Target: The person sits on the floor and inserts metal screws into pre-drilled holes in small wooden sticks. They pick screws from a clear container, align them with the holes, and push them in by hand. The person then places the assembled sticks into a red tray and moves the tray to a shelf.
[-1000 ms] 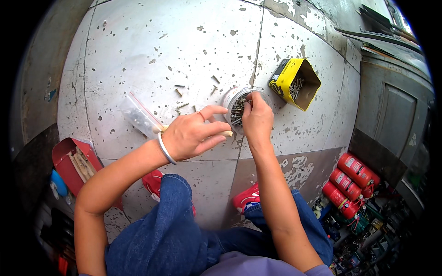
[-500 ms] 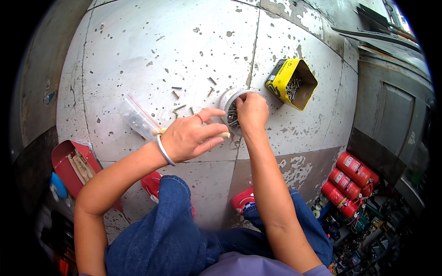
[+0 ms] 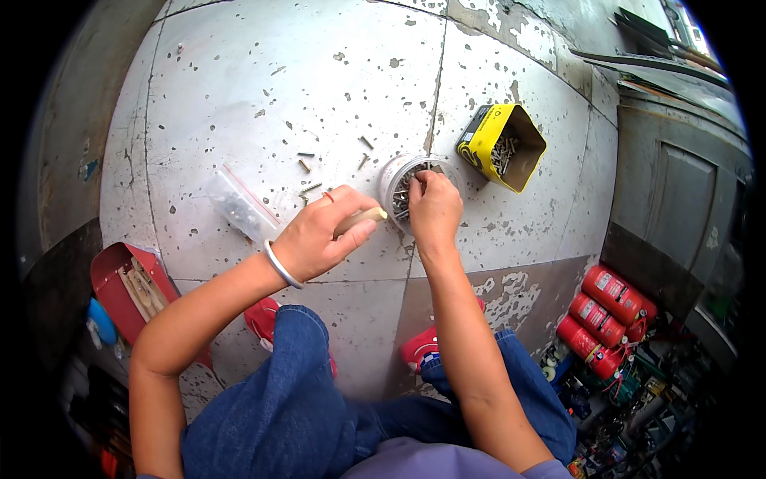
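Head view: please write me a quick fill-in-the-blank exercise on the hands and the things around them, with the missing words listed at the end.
The pale rod is held in the person's ____.
The right hand is at the mouth of the clear jar, which stands to the ____ of the open box.
The outside of that box is black and ____.
The fire extinguishers are coloured ____.

Missing words: left hand; left; yellow; red.

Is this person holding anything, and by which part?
The left hand holds a pale stick near its visible end. The right hand is at the mouth of the screw jar; any grip there cannot be told.
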The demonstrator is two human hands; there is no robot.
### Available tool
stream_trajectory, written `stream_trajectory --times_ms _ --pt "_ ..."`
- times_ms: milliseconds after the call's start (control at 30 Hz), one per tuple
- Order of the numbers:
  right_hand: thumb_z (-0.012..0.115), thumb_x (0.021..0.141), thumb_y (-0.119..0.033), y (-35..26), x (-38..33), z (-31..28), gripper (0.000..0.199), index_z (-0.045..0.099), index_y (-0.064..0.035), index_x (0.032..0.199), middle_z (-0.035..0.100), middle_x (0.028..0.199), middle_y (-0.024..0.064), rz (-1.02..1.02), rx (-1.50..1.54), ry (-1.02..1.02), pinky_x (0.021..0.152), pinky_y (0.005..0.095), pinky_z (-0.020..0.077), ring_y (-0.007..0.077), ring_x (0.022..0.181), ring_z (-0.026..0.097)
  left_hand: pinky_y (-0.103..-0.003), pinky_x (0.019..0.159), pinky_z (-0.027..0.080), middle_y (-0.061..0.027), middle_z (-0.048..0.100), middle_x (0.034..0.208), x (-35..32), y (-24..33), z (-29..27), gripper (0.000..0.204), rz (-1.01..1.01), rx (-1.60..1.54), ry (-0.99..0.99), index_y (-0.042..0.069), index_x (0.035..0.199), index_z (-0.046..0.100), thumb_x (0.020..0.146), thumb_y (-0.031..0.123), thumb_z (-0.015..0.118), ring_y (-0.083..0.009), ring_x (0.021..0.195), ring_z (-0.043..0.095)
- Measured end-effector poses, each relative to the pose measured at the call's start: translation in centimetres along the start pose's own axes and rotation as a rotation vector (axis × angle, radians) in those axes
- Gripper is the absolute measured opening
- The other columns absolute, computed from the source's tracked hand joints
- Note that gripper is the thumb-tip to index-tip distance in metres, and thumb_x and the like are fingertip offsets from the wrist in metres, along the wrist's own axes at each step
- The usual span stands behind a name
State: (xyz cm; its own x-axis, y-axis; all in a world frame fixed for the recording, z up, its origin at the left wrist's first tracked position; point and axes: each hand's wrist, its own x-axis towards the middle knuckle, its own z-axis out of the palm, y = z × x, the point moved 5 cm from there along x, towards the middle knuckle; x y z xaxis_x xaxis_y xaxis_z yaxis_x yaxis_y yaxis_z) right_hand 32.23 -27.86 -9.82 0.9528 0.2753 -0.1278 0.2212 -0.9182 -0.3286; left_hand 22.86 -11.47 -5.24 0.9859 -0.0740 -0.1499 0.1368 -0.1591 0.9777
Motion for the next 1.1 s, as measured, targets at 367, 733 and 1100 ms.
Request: stream_trajectory --times_ms 367,733,1100 --pt "0.068 0.075 -0.015 -0.1 1.8 0.4 0.009 0.068 -0.0081 0.082 0.066 0.086 0.0102 0.043 -0.120 -0.178 0.070 0.0417 0.0511 0.0319 0.079 0.064 -0.031 0.080 0.042 -0.0096 0.058 0.092 0.0 -0.1 0.2 0.023 -0.075 -0.059 -0.005 0.002 0.105 0.059 0.091 0.019 0.054 -0.0217 0.084 0.053" --pt "0.068 0.075 -0.015 0.2 1.9 0.7 0.014 0.067 -0.0043 0.083 0.066 0.085 0.0133 0.082 -0.068 -0.222 0.071 0.0412 0.0510 0.0318 0.077 0.064 -0.024 0.068 0.043 -0.0026 0.056 0.089 -0.5 0.0 0.0 0.022 -0.180 -0.172 -0.011 0.003 0.106 0.060 0.093 0.020 0.054 -0.0103 0.072 0.051" --pt "0.069 0.083 -0.013 -5.0 -3.8 -6.1 0.018 0.064 -0.0016 0.096 0.061 0.074 -0.0007 0.421 1.282 -0.747 0.046 0.0179 0.0373 0.0043 0.056 0.051 -0.024 0.068 0.045 -0.0035 0.060 0.087 -0.5 3.3 -0.8 0.023 -0.057 -0.333 0.096 0.003 0.108 0.064 0.086 0.011 0.065 -0.0091 0.077 0.054"
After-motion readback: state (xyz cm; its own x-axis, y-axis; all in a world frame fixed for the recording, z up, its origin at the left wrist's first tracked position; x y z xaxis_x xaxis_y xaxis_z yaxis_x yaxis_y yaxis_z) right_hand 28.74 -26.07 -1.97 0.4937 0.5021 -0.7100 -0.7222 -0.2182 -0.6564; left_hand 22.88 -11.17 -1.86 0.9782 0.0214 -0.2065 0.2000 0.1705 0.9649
